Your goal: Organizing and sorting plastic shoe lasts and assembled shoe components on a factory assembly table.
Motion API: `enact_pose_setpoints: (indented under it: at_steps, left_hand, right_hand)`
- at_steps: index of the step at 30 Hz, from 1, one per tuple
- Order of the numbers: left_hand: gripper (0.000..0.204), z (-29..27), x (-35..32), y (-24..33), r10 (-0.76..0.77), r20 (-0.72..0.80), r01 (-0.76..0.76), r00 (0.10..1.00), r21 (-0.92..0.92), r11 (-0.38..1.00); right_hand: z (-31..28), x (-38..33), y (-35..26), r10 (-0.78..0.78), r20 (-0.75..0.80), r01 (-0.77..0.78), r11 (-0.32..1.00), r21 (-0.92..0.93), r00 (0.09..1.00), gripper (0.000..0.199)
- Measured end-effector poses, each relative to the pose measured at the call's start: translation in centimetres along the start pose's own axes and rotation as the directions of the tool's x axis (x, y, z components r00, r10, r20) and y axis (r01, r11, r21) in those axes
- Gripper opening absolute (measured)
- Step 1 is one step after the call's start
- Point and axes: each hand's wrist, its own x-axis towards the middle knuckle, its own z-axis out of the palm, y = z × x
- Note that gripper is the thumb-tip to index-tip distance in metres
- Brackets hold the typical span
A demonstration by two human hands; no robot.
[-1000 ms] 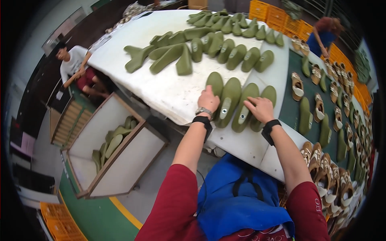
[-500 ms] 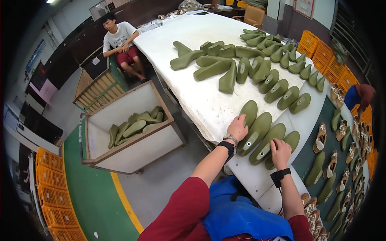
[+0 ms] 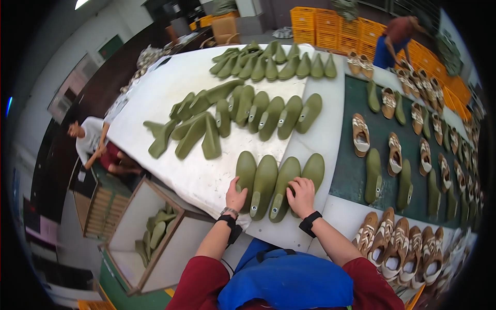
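Several olive-green shoe lasts stand side by side in a short row at the near edge of the white table, toes pointing away from me. My left hand (image 3: pixel 237 197) grips the outer side of the leftmost shoe last (image 3: pixel 246 173), its fingers curled against the heel end. At the other end, my right hand (image 3: pixel 301 195) has its bent fingers over the rightmost shoe last (image 3: pixel 313 169) and against its neighbour (image 3: pixel 285 186). Another shoe last (image 3: pixel 265 181) in the row is touched by neither hand. Part of the rightmost one is hidden under my right hand.
More lasts (image 3: pixel 270 119) lie in rows and a loose pile across the white table (image 3: pixel 132 126). Right of it, a green conveyor (image 3: pixel 351 178) carries lasts and brown-white shoes (image 3: pixel 394 155). A wooden bin (image 3: pixel 173 227) holds lasts at left. Two people are nearby, beside orange crates (image 3: pixel 326 26) and seated left.
My view has swung to the right, bringing more of the conveyor and shoes into sight. Both hands stay at the same row of lasts, at its two ends.
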Motion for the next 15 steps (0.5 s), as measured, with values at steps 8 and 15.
enact_pose_setpoints:
  at_steps: [8, 15]
  left_hand:
    - [0.072, -0.3, 0.4, -1.8, -0.075, 0.252, 0.159, 0.965, -0.332, 0.930]
    - [0.085, -1.0, 1.2, -2.2, 0.104, 0.562, 0.052, 0.821, -0.254, 0.966]
  right_hand:
    - [1.0, -0.9, 1.1, 0.195, -0.049, -0.188, 0.975, 0.120, 0.980, 0.026]
    - [0.8, -1.6, 0.3, 0.382, -0.179, -0.379, 0.924, 0.053, 0.907, 0.035]
